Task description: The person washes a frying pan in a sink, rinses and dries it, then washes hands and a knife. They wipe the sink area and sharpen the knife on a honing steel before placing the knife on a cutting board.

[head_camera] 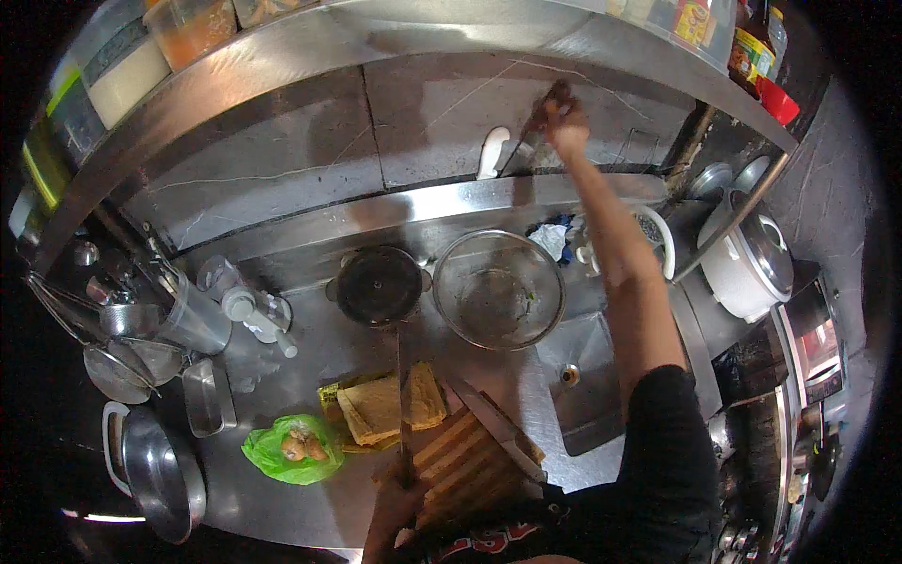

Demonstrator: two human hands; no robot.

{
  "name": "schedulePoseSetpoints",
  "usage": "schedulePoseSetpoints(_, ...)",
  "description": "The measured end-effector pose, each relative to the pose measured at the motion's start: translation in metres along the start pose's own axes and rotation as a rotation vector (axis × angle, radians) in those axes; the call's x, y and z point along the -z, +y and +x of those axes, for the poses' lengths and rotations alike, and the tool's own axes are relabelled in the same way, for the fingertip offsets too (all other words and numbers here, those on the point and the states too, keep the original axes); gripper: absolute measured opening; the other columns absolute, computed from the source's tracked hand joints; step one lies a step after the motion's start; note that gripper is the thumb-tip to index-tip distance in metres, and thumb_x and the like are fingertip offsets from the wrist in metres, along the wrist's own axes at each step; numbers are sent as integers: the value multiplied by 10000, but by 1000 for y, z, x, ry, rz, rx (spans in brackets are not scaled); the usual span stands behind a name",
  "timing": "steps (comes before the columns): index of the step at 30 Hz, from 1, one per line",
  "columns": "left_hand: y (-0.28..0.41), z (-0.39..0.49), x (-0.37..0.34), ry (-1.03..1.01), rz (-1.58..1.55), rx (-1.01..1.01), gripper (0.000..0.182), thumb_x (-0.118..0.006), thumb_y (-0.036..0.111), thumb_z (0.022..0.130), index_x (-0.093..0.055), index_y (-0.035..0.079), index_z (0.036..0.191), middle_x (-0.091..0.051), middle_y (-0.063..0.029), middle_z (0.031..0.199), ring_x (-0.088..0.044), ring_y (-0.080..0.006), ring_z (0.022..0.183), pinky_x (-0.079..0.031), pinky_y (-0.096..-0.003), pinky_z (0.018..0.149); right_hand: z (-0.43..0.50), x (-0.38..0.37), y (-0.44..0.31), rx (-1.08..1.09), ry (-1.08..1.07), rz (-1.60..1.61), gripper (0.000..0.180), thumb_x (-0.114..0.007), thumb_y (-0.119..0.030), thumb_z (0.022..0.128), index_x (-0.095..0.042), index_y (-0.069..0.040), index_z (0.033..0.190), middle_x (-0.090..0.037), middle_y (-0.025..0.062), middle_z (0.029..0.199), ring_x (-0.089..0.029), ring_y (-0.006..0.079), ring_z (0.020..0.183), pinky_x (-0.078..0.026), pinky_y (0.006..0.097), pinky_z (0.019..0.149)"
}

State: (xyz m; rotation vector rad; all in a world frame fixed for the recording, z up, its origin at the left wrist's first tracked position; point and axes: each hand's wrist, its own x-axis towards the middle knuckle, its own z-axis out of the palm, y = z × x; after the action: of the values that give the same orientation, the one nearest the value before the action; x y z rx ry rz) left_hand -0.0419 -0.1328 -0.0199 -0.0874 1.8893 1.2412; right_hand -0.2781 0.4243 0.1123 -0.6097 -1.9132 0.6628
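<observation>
My left hand (403,493) is closed around the handle of a long, narrow-bladed knife (404,395) pointing away from me, its blade seen nearly edge-on. My right hand (566,123) reaches up to the tiled wall, fingers curled on a dark, thin-bladed knife (520,151); its handle is mostly hidden. Beside it a white knife handle (493,151) stands up behind the steel ledge. A striped wooden cutting board (458,462) lies before me with a broad knife (497,426) across it. Tan flat slabs (384,405), perhaps bread, rest on yellow packaging (331,395) bearing writing.
Behind the board stand a dark round lidded pot (378,285) and a wide round bowl (499,289). A sink (585,416) is at right, before a white rice cooker (740,257). A green bag (264,451) holds brown round items. Strainers (116,374) hang left; a steel shelf (394,35) overhangs.
</observation>
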Motion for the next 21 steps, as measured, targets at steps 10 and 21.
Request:
schedulePoseSetpoints(10, -8, 32, 5, 32, 159, -231, 342, -688, 283, 695, -583, 38, 909, -583, -85, 645, -573, -220, 617, -465, -370, 581, -79, 137, -102, -549, -530, 1180, 394, -486, -259, 919, -304, -68, 1211, -515, 280, 1140, -644, 292, 741, -584, 410, 563)
schedulePoseSetpoints(21, 23, 13, -20, -74, -57, -374, 174, -639, 174, 753, -513, 59, 791, -489, -12, 567, -470, -109, 455, -389, -281, 428, -287, 173, 22, -70, 1, 114, 266, -559, -68, 829, -443, -80, 1068, -526, 51, 825, -546, 157, 697, -498, 257, 590)
